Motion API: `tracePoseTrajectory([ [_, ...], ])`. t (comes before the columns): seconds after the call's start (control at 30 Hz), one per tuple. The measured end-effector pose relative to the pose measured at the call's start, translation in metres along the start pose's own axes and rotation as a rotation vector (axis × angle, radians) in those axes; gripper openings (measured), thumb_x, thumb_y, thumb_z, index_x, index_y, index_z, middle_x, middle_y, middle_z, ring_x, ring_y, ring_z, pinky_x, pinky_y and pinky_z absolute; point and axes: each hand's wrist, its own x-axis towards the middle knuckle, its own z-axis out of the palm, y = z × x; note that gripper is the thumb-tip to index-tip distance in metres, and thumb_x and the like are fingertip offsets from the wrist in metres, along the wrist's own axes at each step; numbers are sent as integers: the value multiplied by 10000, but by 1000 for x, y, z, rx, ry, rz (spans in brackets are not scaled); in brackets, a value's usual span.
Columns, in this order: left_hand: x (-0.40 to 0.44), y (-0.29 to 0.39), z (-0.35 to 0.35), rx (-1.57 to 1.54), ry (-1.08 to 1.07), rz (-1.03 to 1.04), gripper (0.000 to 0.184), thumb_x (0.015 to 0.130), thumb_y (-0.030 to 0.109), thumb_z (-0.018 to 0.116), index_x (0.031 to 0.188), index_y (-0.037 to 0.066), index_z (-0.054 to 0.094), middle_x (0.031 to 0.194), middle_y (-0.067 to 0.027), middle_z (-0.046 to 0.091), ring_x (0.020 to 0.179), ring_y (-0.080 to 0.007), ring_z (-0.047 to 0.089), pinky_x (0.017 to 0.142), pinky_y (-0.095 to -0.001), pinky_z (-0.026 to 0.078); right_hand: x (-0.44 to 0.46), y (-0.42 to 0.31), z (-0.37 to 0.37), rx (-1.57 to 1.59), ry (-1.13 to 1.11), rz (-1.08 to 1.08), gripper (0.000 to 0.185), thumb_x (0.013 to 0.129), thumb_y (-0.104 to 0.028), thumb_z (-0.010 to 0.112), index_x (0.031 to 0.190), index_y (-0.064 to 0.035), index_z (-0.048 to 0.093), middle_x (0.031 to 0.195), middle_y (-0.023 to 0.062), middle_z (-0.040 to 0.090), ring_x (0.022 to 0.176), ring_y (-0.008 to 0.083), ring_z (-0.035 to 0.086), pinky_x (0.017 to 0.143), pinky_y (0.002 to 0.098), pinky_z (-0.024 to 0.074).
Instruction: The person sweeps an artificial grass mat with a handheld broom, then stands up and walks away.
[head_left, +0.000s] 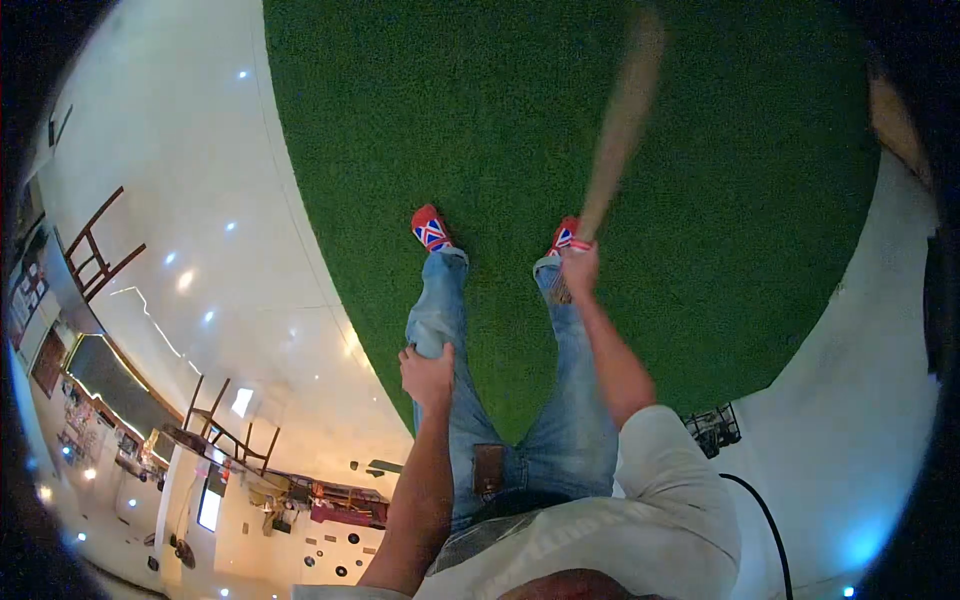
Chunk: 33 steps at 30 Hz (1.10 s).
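Observation:
My right hand (578, 268) is closed around the handle of a long wooden bat (622, 128). The bat points forward over the turf, and its far end is smeared by motion. My left hand (428, 378) rests on my left leg near the knee, with thumb and fingers apart over the blue jeans (570, 400). Nothing shows in that hand. Below the cuffs are my feet in red, white and blue footwear: the left shoe (431, 228) is in full view, and the right shoe (562, 236) is partly behind my right hand and the bat.
Green artificial turf (500, 120) lies under my feet and ahead. A pale glossy floor (190, 130) with light reflections borders it on the left. Wooden stools (97, 250) stand there. At right are a dark metal object (714, 430) and a black cable (768, 520).

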Motion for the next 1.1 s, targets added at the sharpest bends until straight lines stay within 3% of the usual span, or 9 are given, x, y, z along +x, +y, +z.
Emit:
tracePoseTrajectory([
  [0.13, -3, 4, -5, -34, 5, -3, 703, 650, 479, 660, 1104, -46, 546, 1084, -208, 546, 989, -368, 561, 838, -447, 467, 28, 101, 77, 223, -92, 127, 220, 687, -100, 639, 879, -40, 549, 760, 110, 598, 659, 251, 577, 598, 364, 460],
  [0.27, -4, 3, 2, -32, 44, 27, 707, 647, 482, 663, 1099, -49, 546, 1082, -207, 550, 990, -367, 560, 839, -448, 465, -28, 3, 131, -380, -1071, -287, 296, 616, -281, 673, 781, -43, 615, 760, 148, 647, 653, 271, 622, 608, 398, 502],
  [0.43, -5, 4, 3, -22, 49, 24, 717, 647, 490, 663, 1107, -48, 544, 1092, -206, 552, 1011, -366, 555, 856, -440, 458, -56, -130, 113, -464, -1279, -586, 495, 635, -245, 670, 1081, -57, 566, 896, 184, 645, 830, 360, 623, 746, 437, 506],
  [0.53, -7, 0, 7, -6, 93, 50, 717, 658, 493, 659, 1113, -49, 541, 1106, -209, 549, 1022, -366, 552, 867, -436, 454, -81, -109, 96, -226, -1021, -608, 494, 656, -225, 666, 1113, -70, 559, 921, 204, 639, 850, 392, 606, 745, 441, 507],
  [0.83, -6, -1, 3, -22, 11, -15, 724, 662, 497, 660, 1108, -59, 535, 1118, -208, 540, 1021, -365, 552, 849, -450, 462, -4, 73, 70, 214, -130, 356, 330, 693, -112, 620, 1004, -28, 549, 722, 92, 590, 638, 254, 581, 625, 390, 489],
  [0.93, -5, 0, 3, -42, 3, -28, 719, 662, 500, 660, 1099, -58, 538, 1096, -203, 547, 1008, -367, 556, 845, -451, 463, 31, 133, 149, 278, -131, 272, 214, 697, -105, 616, 886, -14, 572, 707, 89, 582, 564, 234, 556, 554, 390, 483],
  [1.0, -5, 2, 4, -47, 22, -22, 722, 660, 504, 659, 1098, -58, 540, 1086, -202, 550, 998, -367, 561, 843, -452, 463, -16, -35, 130, 3, -510, 305, 227, 701, -266, 644, 728, -41, 641, 742, 131, 652, 634, 262, 620, 611, 397, 513],
  [1.07, -10, 4, 5, -46, 25, -24, 724, 660, 504, 658, 1102, -57, 540, 1086, -204, 550, 994, -367, 563, 842, -454, 463, -34, -7, 210, -505, -1071, -481, 277, 623, -284, 650, 739, -32, 648, 793, 159, 662, 729, 295, 638, 668, 444, 511],
  [1.1, -12, 6, 5, -46, 23, -27, 724, 662, 503, 656, 1106, -57, 540, 1091, -206, 549, 996, -368, 563, 843, -454, 462, -46, -50, 189, -344, -1108, -669, 240, 597, -231, 658, 739, -38, 655, 794, 160, 660, 721, 314, 634, 632, 440, 515],
])
